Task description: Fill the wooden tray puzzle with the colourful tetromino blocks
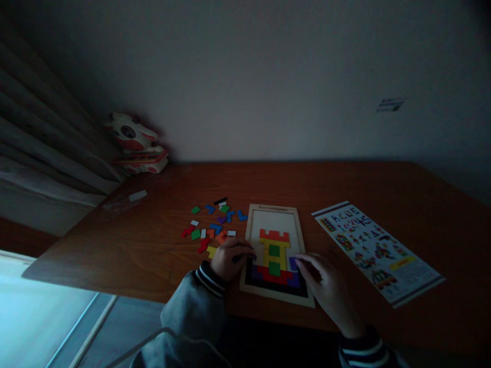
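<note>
A wooden puzzle tray (272, 299) lies in front of me, with flat coloured pieces forming a tower shape inside it. A red battlement-like piece (273, 235) tops yellow ones, and two green squares (274, 269) sit in the middle. Black, red and purple pieces make up the base. At the tray's right side, my right hand (326, 283) pinches a purple puzzle piece (293, 263) between thumb and fingertips. My left hand (231, 258) rests over the tray's left edge with curled fingers; a dark shape shows by its fingertips, too dim to name.
Loose coloured pieces (216, 228) are scattered left of the tray. A printed pattern sheet (378, 250) lies on the right of the wooden table (326, 184). A cow-shaped toy (138, 145) stands at the back left, near the curtain (46, 128). A cable (164, 329) crosses my left sleeve.
</note>
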A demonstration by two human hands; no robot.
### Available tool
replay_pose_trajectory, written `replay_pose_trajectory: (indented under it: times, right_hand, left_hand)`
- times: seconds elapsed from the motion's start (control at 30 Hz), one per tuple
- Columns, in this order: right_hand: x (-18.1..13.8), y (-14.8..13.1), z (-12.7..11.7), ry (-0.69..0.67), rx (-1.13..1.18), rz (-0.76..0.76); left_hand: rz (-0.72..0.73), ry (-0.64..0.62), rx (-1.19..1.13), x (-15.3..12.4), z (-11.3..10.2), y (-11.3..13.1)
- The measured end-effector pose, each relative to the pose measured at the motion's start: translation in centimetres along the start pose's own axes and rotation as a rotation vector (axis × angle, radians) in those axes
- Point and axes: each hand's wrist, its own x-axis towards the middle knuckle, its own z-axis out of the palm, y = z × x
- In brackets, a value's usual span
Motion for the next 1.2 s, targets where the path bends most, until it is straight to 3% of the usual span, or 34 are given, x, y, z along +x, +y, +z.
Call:
replay_pose_trajectory:
  times: [0.3, 0.77, 1.2]
  right_hand:
    - [-0.1, -0.1, 0.1, -0.047, 0.017, -0.003]
    - [-0.3, -0.1, 0.3, 0.004, -0.083, -0.053]
    - [-0.2, 0.2, 0.6, -0.011, -0.155, -0.079]
  left_hand:
    - [-0.026, 0.020, 0.057, 0.0, 0.0, 0.0]
    - [-0.062, -0.024, 0.002, 0.4, -0.8, 1.6]
    - [-0.081, 0.021, 0.001, 0.0, 0.1, 0.6]
